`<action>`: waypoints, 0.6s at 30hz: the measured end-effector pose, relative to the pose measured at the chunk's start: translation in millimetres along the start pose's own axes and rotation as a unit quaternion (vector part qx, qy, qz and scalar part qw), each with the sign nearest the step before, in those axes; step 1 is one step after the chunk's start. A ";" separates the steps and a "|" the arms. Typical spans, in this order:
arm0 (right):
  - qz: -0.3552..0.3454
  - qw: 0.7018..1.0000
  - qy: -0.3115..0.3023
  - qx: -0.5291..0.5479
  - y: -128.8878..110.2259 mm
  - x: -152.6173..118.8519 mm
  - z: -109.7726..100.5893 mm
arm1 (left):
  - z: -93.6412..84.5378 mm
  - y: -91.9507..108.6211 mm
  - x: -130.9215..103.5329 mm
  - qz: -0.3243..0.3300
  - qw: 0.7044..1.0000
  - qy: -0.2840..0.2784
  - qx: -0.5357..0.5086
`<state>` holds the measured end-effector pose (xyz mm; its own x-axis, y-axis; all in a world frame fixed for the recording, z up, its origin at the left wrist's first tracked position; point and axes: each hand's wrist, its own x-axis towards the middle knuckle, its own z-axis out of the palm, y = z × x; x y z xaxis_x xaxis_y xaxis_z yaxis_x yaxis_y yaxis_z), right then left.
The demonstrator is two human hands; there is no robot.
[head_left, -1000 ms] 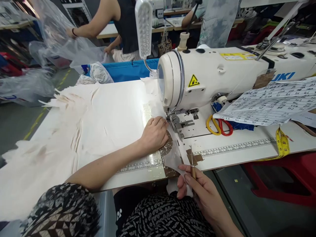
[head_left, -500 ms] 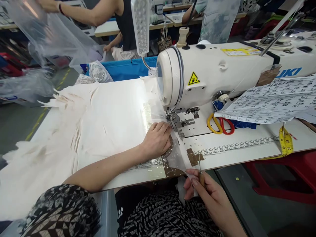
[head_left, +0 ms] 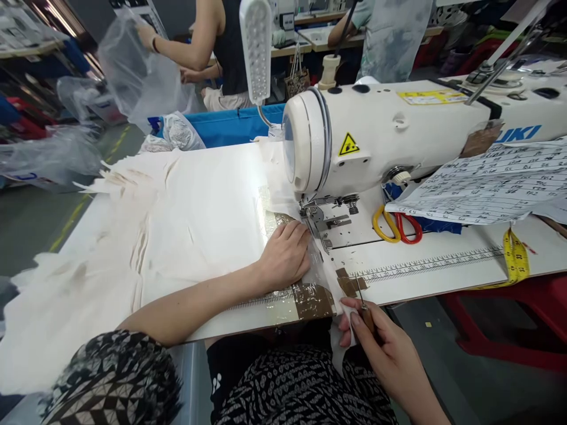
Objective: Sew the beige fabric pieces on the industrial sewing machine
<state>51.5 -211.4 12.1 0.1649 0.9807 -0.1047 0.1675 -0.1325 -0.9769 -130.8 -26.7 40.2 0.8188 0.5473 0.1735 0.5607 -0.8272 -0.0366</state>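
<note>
A strip of thin white fabric (head_left: 325,268) runs from under the presser foot of the white sewing machine (head_left: 358,141) down over the table's front edge. My left hand (head_left: 286,254) lies on the fabric just in front of the foot, fingers bent and together, pressing it down. Below the edge, my right hand (head_left: 376,336) pinches the fabric between thumb and fingers. That same hand also holds an awl (head_left: 367,316) by its wooden handle, its thin metal tip pointing up.
White fabric pieces (head_left: 110,236) cover the table's left side. Yellow and red scissors (head_left: 397,227), a paper sheet (head_left: 491,183) and a yellow tape measure (head_left: 514,260) are at the right. A lamp (head_left: 257,53) stands behind. Beyond, a person handles a plastic bag (head_left: 142,74).
The fabric near the foot has shifted, uncovering brown tape behind my left hand. My right hand has moved slightly right and down with fabric and awl. The other person's bag has swung right.
</note>
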 end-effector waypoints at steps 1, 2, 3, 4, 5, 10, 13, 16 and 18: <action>0.000 1.000 0.008 -0.005 -0.4 -1.1 0.0 | -0.1 -0.2 0.3 -0.003 1.000 -0.001 -0.002; 0.004 1.000 0.016 -0.010 -1.3 -2.2 0.1 | -0.2 -0.4 0.7 -0.007 1.000 -0.002 -0.003; 0.011 1.000 0.021 -0.016 -2.4 -3.4 -0.1 | -0.5 -0.7 1.2 -0.010 1.000 -0.004 -0.004; 0.017 0.999 0.024 -0.022 -3.3 -4.3 -0.5 | -0.8 -1.0 1.7 -0.012 1.000 -0.006 -0.004; 0.022 0.999 0.026 -0.028 -3.7 -4.9 -1.3 | -1.2 -1.4 2.3 -0.015 1.000 -0.007 -0.003; -0.013 0.997 0.005 -0.075 1.9 -1.2 -9.6 | -2.8 -4.9 5.2 -0.026 1.000 -0.015 -0.008; -0.037 0.997 -0.019 -0.070 2.8 7.8 -11.8 | -2.8 -6.4 7.6 -0.035 0.999 -0.026 -0.015; -0.051 0.997 -0.038 -0.045 -1.4 23.1 -10.1 | -6.6 -4.5 10.4 -0.064 0.997 -0.027 -0.015; -0.079 0.996 -0.033 -0.031 -2.8 35.1 -7.9 | -14.5 -1.5 11.3 -0.082 0.996 -0.022 -0.007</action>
<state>64.5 -177.7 12.6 0.0676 0.9971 0.0359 0.2472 0.0182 -0.9688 -124.1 -21.1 56.5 0.7209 0.6802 0.1330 0.6859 -0.7277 0.0035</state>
